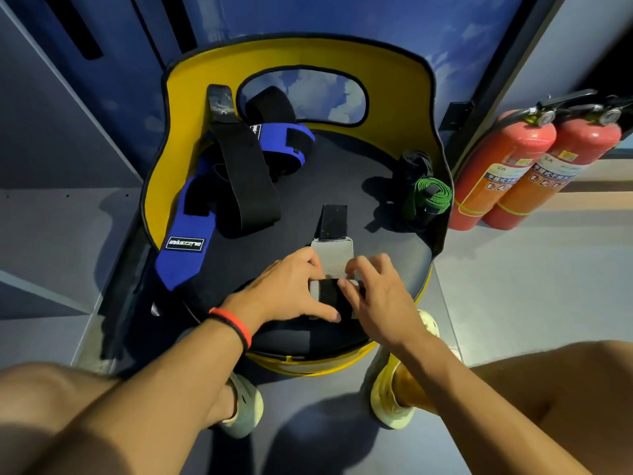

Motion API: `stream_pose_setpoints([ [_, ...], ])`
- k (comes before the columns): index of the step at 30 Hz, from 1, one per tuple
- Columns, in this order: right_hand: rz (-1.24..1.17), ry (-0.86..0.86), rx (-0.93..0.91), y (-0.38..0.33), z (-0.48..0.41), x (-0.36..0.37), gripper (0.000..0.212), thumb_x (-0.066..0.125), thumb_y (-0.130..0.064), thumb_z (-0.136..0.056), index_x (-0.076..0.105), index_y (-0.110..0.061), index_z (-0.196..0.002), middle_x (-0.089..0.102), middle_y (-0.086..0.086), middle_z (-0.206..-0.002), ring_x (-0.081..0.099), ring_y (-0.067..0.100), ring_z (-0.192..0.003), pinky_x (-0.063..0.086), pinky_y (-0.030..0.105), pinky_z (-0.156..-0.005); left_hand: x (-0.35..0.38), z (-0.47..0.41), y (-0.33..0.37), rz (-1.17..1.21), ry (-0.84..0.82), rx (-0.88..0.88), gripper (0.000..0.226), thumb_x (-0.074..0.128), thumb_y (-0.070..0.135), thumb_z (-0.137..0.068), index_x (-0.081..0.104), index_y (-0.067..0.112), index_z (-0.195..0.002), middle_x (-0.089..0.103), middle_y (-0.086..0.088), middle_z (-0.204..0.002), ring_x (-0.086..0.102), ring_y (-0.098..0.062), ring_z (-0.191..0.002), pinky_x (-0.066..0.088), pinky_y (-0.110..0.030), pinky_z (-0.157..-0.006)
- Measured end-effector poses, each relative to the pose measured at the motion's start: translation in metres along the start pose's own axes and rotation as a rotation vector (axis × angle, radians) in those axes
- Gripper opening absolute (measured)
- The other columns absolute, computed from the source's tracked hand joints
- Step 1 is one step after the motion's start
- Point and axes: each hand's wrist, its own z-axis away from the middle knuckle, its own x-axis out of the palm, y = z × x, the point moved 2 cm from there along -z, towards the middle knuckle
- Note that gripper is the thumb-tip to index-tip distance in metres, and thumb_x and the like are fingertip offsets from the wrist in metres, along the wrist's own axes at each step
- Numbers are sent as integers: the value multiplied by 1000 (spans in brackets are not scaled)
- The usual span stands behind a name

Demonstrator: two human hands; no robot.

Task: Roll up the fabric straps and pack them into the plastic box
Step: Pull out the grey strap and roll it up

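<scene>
A grey strap [334, 257] with black velcro ends lies on the dark seat of a yellow chair [376, 214]; its near end is a partly wound roll. My left hand [284, 289] and my right hand [376, 296] pinch that roll from either side. A long blue strap [186, 248] and a black strap [246, 180] lie spread over the seat's left side. A green rolled strap [430, 195] sits at the right edge beside a dark bundle [412, 166]. No plastic box is in view.
The chair's yellow backrest [301, 53] curves round the far side. Two red fire extinguishers [520, 166] stand on the floor at the right. My knees and pale shoes [394, 402] are below the seat. Blue wall panels stand behind.
</scene>
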Motion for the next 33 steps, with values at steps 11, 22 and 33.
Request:
stream_pose_setpoints([
  [11,-120,-262,-81,17,-15,-15,60,87,-31,-77,61,-26,-131,56,-8,-120,53,11,-109,46,25,-95,9,10,-15,267,135,-10,64,86,58,-69,59,37,-123,50,19,-115,57,-2,-108,54,-33,-92],
  [22,-297,-407,185,26,-22,-22,55,84,-57,-72,72,-35,-121,61,-9,-114,61,10,-104,54,38,-96,5,16,-18,282,123,-58,50,89,55,-65,68,36,-106,66,17,-101,67,-5,-96,60,-40,-86],
  [33,-642,-369,501,20,-20,-18,62,81,-48,-74,64,4,-104,74,19,-98,75,28,-90,64,44,-77,6,14,-13,488,-62,-383,68,67,81,-65,77,18,-88,77,-4,-88,74,-25,-89,59,-50,-90],
])
